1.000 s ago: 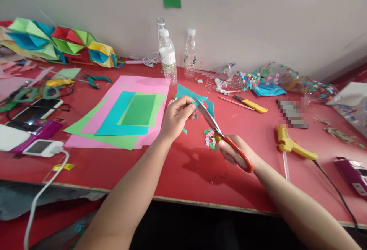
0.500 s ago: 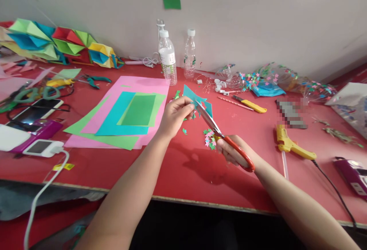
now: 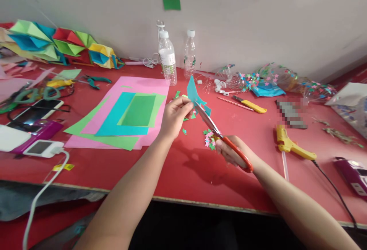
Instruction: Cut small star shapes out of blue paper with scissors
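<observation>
And the left hand (image 3: 175,117) pinches blue paper (image 3: 192,89) between its fingers above the bench (image 3: 177,173), one end jutting up; the right hand (image 3: 228,153), fingers wrapped round red-handled scissors (image 3: 208,120), points the blades right at it!

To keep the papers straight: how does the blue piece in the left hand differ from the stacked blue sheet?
The held piece is smaller and jagged-edged; the stacked sheet is larger, with straight visible edges. The held piece tilts upward; the stacked sheet lies flat. Both are blue.
</observation>
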A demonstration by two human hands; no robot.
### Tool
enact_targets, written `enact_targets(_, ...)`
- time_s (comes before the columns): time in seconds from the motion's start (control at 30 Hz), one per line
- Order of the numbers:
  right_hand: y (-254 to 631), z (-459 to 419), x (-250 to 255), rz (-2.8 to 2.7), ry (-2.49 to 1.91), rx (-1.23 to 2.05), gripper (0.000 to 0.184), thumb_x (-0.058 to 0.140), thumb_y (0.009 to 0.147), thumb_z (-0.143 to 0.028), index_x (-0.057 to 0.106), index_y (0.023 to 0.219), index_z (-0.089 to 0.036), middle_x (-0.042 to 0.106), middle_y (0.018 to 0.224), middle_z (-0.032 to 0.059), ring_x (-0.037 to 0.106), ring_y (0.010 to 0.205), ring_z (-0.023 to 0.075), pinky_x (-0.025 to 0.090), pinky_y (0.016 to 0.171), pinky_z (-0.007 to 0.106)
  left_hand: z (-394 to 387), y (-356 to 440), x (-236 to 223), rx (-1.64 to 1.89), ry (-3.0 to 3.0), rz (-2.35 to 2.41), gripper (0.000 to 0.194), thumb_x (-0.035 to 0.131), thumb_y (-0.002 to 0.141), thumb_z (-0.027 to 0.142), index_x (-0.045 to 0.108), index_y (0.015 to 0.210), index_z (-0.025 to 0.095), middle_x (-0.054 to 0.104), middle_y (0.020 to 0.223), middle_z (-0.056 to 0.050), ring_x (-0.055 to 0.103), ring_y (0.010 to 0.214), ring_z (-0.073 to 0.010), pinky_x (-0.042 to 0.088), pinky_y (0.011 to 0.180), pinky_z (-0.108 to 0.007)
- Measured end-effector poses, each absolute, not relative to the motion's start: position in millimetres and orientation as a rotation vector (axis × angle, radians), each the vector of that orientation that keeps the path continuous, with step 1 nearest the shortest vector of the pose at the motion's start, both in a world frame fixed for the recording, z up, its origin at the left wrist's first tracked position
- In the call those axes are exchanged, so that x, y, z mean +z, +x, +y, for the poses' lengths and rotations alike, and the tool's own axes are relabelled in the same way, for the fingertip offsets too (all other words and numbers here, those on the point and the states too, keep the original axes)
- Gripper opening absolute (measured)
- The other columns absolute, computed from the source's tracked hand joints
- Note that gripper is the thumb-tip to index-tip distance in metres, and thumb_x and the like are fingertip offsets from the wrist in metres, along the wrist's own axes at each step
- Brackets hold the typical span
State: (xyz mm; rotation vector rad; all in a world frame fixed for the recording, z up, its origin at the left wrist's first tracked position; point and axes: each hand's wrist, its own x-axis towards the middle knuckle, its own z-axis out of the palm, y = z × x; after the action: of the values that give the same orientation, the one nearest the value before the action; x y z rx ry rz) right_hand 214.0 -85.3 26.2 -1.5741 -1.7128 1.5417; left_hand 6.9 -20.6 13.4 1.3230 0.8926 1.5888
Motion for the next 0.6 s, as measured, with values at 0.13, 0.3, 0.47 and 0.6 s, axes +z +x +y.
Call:
enact_targets(0.13, 212.6, -86.1, 24.8, -1.717, -1.582, 1.526, 0.041, 0.054, 0.087, -0.051, 0.046, 0.061, -0.02, 0.039, 0.035, -0.0072, 0.04, 0.03, 0.008, 0.039, 0.038, 0.021, -21.6, 8.1, 13.3, 1.587, 1.307, 0.91, 0.014, 0.064, 0.08, 0.027, 0.062, 0.068, 0.019, 0.054, 0.055, 0.004, 0.049, 0.049, -0.0079, 0.042, 0.051, -0.023)
enact_targets(0.3, 210.5, -86.1, 18.4, -1.675, -1.555, 1.526, 0.041, 0.053, 0.087, -0.053, 0.047, 0.062, -0.021, 0.039, 0.034, -0.0078, 0.039, 0.029, 0.0078, 0.039, 0.037, 0.021, -23.0, 10.5, 14.6, 1.529, 1.233, 0.883, 0.015, 0.066, 0.08, 0.03, 0.063, 0.071, 0.019, 0.057, 0.057, 0.004, 0.05, 0.05, -0.0069, 0.042, 0.052, -0.021)
enact_targets(0.47, 209.9, -85.9, 15.5, -1.646, -1.571, 1.544, 0.043, 0.056, 0.086, -0.054, 0.047, 0.061, -0.021, 0.038, 0.034, -0.0073, 0.038, 0.029, 0.0076, 0.036, 0.035, 0.021, -23.2, 10.7, 14.9, 1.511, 1.195, 0.885, 0.014, 0.067, 0.078, 0.03, 0.063, 0.071, 0.018, 0.058, 0.058, 0.003, 0.051, 0.051, -0.0071, 0.042, 0.053, -0.021)
enact_targets(0.6, 209.6, -86.0, 15.0, -1.627, -1.577, 1.535, 0.041, 0.059, 0.085, -0.052, 0.047, 0.062, -0.021, 0.038, 0.036, -0.0076, 0.037, 0.029, 0.0075, 0.035, 0.034, 0.021, -23.2, 10.4, 14.0, 1.516, 1.188, 0.91, 0.013, 0.065, 0.078, 0.029, 0.062, 0.071, 0.018, 0.057, 0.058, 0.003, 0.052, 0.052, -0.008, 0.043, 0.054, -0.022)
